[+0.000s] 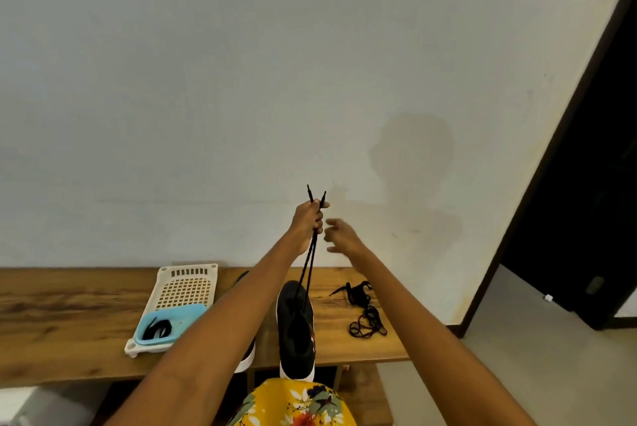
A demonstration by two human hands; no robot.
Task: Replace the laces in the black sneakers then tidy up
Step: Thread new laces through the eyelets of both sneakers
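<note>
Fingers of the left hand gripped both ends of the new lace high above the black sneaker on the worktop, probably to even them, while the right hand hung loose, holding nothing.

White slotted basket sits on the wooden tabletop, a light blue tray nested in its near end. Plain wall behind the basket, dark doorway far to its right.
</note>
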